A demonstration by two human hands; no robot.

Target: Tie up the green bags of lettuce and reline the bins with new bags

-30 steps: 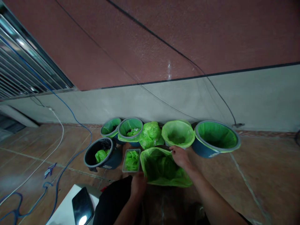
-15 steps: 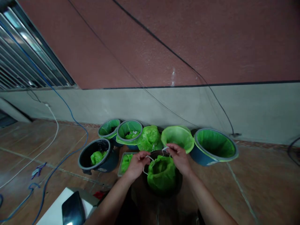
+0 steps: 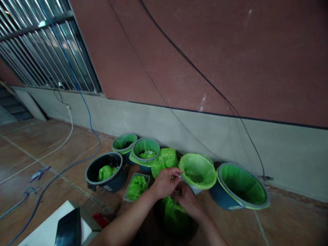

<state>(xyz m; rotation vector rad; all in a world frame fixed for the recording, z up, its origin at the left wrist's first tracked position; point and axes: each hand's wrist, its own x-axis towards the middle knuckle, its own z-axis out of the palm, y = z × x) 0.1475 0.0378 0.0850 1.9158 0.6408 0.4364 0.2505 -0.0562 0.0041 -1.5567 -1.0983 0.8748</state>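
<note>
My left hand [image 3: 166,182] is closed in a pinch, with a bit of white drawstring [image 3: 176,176] showing at its fingertips. Just below and to the right, my right hand [image 3: 189,200] has its fingers closed at the gathered neck of a green plastic bag [image 3: 175,213]; the exact grip is partly hidden. The bag sits in a dark bucket [image 3: 184,230] in front of me, its mouth drawn together under my hands. Beyond my left hand a puffed-up green bag [image 3: 165,160] stands among the buckets.
Along the wall are bag-lined buckets, among them a pale one [image 3: 198,171] and a large blue one [image 3: 225,194]. At left stand a dark bucket [image 3: 105,172] and a small tray [image 3: 135,188] with green plastic. A phone [image 3: 68,227] lies on a white box [image 3: 44,227]. A blue cable [image 3: 77,163] crosses the floor.
My hands came together over the bag from holding its white drawstrings apart. The bag's open mouth is now gathered shut. The view has turned and tilted.
</note>
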